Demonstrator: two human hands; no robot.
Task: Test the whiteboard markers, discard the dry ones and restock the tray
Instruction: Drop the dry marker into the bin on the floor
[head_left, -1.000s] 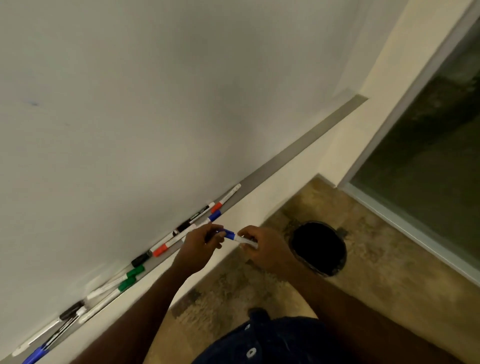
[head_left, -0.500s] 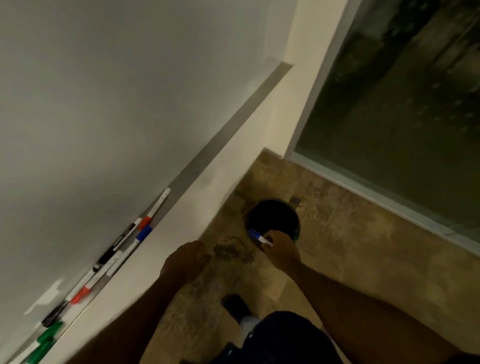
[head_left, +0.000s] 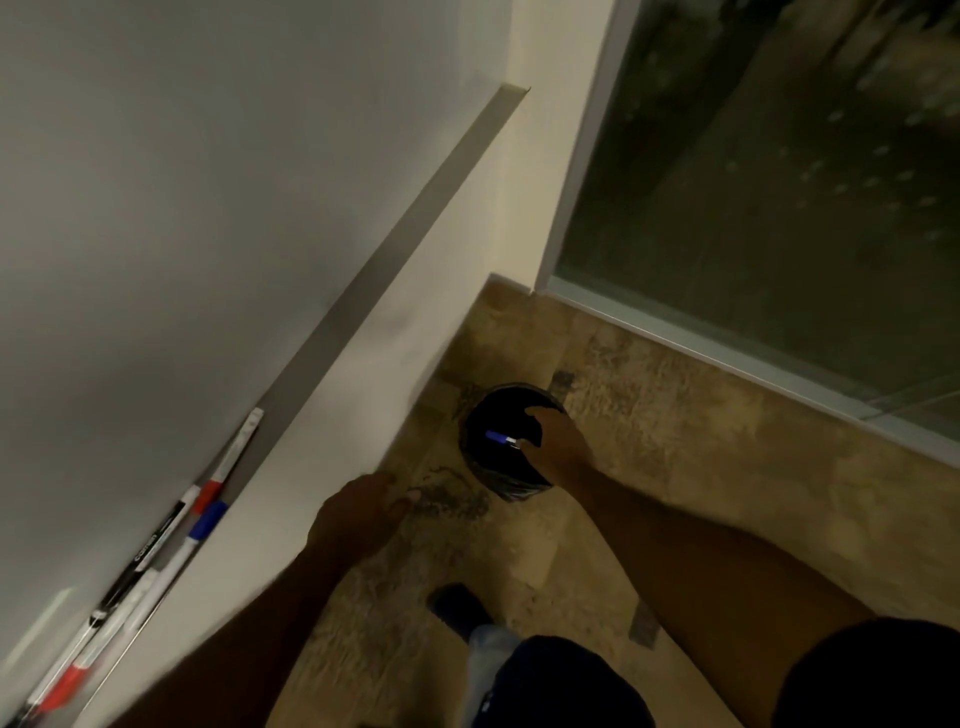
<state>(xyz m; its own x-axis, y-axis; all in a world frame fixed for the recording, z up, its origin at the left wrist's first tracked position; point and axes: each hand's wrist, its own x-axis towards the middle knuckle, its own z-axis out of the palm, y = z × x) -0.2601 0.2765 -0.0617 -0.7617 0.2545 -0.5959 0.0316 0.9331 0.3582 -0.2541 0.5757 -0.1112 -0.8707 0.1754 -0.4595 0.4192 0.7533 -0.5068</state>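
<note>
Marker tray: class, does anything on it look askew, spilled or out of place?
Nothing stands out: the markers lie lengthwise, side by side, on the marker tray, bunched towards its near end.

L hand loose, R hand stretched fwd, fingers spread.

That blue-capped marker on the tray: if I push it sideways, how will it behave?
The blue-capped marker looks round and slim, so it will probably roll easily. It lies along the tray beside other markers, which would likely stop it or get knocked. It is probably stiff and light, an easy pinch.
</note>
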